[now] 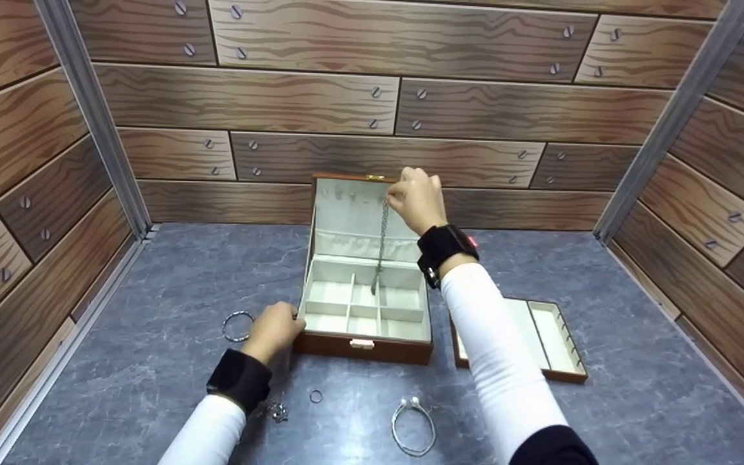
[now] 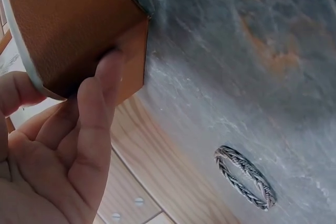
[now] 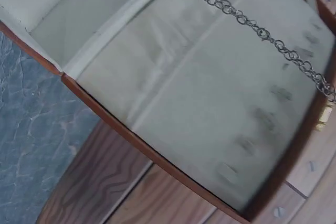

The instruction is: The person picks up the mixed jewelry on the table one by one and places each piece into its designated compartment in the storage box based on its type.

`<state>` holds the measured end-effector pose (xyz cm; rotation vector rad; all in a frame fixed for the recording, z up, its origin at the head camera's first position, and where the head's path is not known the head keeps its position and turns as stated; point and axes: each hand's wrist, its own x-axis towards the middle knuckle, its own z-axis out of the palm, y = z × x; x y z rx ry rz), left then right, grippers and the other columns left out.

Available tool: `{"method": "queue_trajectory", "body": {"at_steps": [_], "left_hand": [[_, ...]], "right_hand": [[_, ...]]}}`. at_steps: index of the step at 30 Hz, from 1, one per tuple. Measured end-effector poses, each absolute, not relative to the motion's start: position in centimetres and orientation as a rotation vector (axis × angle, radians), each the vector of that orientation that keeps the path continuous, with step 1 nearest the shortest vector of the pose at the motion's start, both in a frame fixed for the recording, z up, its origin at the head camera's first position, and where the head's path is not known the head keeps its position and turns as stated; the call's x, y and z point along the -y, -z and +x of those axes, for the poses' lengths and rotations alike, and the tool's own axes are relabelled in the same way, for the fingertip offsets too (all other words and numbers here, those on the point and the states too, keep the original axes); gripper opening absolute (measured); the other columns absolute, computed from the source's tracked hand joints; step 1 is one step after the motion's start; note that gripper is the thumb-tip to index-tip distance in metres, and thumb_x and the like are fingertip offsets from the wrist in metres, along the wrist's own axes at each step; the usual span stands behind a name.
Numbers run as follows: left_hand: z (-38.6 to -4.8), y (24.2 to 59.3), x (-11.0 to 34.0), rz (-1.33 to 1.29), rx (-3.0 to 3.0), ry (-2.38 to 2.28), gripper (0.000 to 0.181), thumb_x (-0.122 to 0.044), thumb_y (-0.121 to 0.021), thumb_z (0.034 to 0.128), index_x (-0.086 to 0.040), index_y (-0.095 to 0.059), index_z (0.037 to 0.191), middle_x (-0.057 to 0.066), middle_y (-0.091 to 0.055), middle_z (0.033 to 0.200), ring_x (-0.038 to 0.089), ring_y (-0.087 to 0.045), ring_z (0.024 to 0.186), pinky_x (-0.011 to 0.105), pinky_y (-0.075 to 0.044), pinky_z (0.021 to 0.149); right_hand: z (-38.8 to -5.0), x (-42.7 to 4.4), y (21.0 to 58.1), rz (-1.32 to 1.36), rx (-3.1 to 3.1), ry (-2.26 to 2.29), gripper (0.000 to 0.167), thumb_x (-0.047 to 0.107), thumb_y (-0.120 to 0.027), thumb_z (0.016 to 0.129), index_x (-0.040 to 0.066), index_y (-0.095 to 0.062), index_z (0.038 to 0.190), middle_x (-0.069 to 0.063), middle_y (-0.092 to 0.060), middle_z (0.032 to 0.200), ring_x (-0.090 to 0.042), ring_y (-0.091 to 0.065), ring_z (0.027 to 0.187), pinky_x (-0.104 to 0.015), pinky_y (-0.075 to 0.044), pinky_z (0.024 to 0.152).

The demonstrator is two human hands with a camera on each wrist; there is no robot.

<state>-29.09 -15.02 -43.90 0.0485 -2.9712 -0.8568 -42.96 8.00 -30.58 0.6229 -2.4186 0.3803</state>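
A brown jewelry box stands with its lid raised, showing a pale interior with several compartments. My right hand pinches a silver chain, which hangs in front of the lid's lining, its lower end over the compartments. In the right wrist view the chain crosses before the lid lining with its row of small hooks; that hand is out of this view. My left hand grips the box's left front corner, thumb at the rim and fingers against the brown side in the left wrist view.
A braided bracelet lies left of the box. In front are a small ring, a small silver piece and an open bangle. A brown-edged tray lies to the right, partly under my right sleeve. Wood-patterned walls surround the table.
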Motion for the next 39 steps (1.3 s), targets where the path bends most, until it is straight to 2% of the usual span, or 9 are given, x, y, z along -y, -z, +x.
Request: {"method": "queue_trajectory", "body": {"at_steps": [5, 12, 24, 33, 39], "left_hand": [[-29.1, 44.0, 15.1, 0.037, 2.963, 0.842, 0.034, -0.013, -0.057, 0.0757, -0.017, -0.035, 0.051, -0.002, -0.041, 0.052, 0.016, -0.04, 0.052, 0.025, -0.027, 0.047], [-29.2, 43.9, 15.1, 0.02, 2.952, 0.848, 0.037, -0.012, -0.058, 0.0732, -0.018, -0.032, 0.048, -0.004, -0.037, 0.049, 0.014, -0.037, 0.049, 0.024, -0.025, 0.045], [-29.6, 44.0, 15.4, -0.036, 2.932, 0.802, 0.036, -0.011, -0.06, 0.0706, -0.017, -0.033, 0.048, -0.003, -0.04, 0.049, 0.015, -0.038, 0.049, 0.026, -0.027, 0.046], [-29.5, 44.2, 15.4, -0.033, 2.936, 0.813, 0.035, -0.011, -0.06, 0.0703, -0.017, -0.034, 0.048, -0.003, -0.04, 0.049, 0.015, -0.038, 0.049, 0.025, -0.026, 0.045], [-29.7, 44.2, 15.5, -0.024, 2.934, 0.815, 0.035, -0.012, -0.061, 0.0712, -0.017, -0.035, 0.049, -0.003, -0.041, 0.05, 0.015, -0.039, 0.049, 0.026, -0.026, 0.045]], "right_hand": [[-44.3, -7.2, 31.8, 0.591, 2.367, -0.32, 0.008, 0.021, -0.069, 0.078, 0.015, -0.075, 0.079, -0.007, -0.05, 0.086, -0.027, -0.047, 0.087, -0.043, -0.032, 0.076], [-46.1, -6.3, 33.2, 0.51, 2.214, -0.194, 0.015, 0.019, -0.063, 0.081, 0.009, -0.072, 0.074, -0.007, -0.051, 0.087, -0.027, -0.047, 0.088, -0.043, -0.032, 0.076], [-48.0, -5.1, 35.0, 0.539, 1.997, 0.136, 0.021, 0.013, -0.052, 0.082, 0.008, -0.064, 0.065, -0.003, -0.05, 0.08, -0.022, -0.046, 0.082, -0.038, -0.03, 0.074], [-48.5, -5.2, 35.4, 0.528, 2.01, 0.174, 0.025, 0.014, -0.049, 0.083, 0.008, -0.064, 0.064, -0.002, -0.052, 0.078, -0.022, -0.047, 0.08, -0.038, -0.029, 0.074], [-48.5, -5.8, 36.2, 0.541, 2.034, 0.12, 0.022, 0.012, -0.052, 0.081, 0.006, -0.063, 0.063, -0.004, -0.054, 0.076, -0.023, -0.048, 0.079, -0.039, -0.03, 0.073]]}}
